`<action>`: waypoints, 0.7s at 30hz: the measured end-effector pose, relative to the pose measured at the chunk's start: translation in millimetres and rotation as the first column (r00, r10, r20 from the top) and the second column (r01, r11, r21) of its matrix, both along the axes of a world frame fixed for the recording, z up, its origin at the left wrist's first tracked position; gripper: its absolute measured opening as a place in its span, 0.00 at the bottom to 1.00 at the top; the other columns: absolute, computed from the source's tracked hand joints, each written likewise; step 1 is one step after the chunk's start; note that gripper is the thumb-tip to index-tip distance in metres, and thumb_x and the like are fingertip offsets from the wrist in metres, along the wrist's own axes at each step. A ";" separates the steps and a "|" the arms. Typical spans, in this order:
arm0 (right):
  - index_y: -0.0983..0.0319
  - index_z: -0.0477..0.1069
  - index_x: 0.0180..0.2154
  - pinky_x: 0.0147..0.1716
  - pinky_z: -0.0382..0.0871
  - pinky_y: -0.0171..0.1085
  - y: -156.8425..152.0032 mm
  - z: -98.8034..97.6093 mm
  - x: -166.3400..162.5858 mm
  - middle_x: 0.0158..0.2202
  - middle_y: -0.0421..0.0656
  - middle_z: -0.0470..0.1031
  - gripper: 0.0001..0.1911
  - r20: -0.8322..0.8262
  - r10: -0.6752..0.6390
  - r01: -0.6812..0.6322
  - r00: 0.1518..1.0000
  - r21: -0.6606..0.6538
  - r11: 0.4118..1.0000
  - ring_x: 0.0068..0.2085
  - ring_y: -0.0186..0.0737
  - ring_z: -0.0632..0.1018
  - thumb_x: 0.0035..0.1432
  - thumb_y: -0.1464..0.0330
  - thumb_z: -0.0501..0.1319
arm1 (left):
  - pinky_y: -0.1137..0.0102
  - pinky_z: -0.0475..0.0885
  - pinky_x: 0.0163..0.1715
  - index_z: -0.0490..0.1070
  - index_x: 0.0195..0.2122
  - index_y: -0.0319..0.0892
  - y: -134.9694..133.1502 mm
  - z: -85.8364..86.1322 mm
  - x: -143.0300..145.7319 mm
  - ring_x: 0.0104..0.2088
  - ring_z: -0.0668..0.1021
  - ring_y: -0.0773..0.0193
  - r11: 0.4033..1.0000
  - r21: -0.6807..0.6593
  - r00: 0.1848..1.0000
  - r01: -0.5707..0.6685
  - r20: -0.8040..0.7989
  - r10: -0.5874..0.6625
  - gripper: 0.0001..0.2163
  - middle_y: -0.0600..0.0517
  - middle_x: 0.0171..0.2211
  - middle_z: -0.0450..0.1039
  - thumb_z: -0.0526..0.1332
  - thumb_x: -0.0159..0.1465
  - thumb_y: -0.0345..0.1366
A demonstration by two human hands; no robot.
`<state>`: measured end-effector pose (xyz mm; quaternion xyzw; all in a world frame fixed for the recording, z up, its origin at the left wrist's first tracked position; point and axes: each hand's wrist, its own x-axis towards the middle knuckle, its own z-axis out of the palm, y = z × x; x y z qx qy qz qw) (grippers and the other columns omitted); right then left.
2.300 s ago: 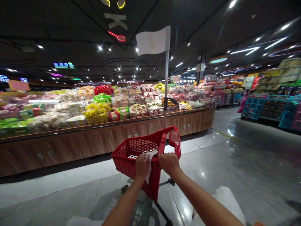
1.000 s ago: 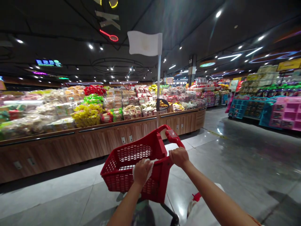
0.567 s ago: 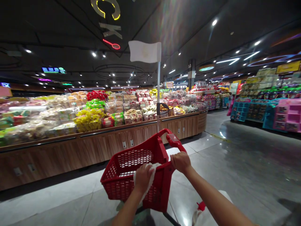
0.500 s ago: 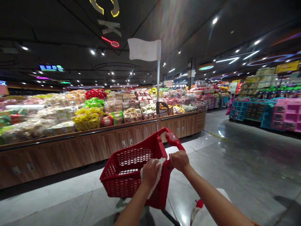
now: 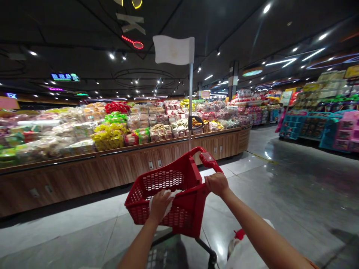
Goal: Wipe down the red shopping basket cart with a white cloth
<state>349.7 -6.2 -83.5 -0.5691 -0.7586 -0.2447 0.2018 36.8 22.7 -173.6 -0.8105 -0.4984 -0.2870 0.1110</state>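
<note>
A red shopping cart (image 5: 193,216) with a perforated plastic basket stands in front of me, angled to the left. My left hand (image 5: 160,206) is closed around a white cloth (image 5: 169,207), pressed over the near top rim of the basket. Part of the cloth hangs down the basket's side. My right hand (image 5: 217,184) is wrapped around the near end of the cart's red handle (image 5: 210,162). A grey pole carrying a white flag (image 5: 174,50) rises behind the cart. The basket's visible inside holds nothing I can make out.
A long wood-panelled display counter (image 5: 174,152) heaped with packaged snacks runs across beyond the cart. Pink and blue racks (image 5: 325,125) stand at the right. Grey tiled floor (image 5: 280,194) stretches between them. A white and red item (image 5: 246,250) shows low beside my right arm.
My left hand has slid the cloth leftward and away from the handle along the basket rim. My right hand keeps its hold on the handle. The view has shifted slightly.
</note>
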 end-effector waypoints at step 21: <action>0.62 0.74 0.22 0.30 0.53 0.37 -0.9 -3.1 -1.1 0.21 0.44 0.77 0.23 0.027 0.023 -0.026 0.999 0.089 0.996 0.22 0.35 0.71 0.65 0.68 0.49 | 0.66 0.67 0.44 0.69 0.49 0.50 -20.9 42.8 129.7 0.44 0.73 0.61 0.988 -0.048 0.989 0.144 0.041 -0.142 0.11 0.52 0.44 0.73 0.53 0.68 0.43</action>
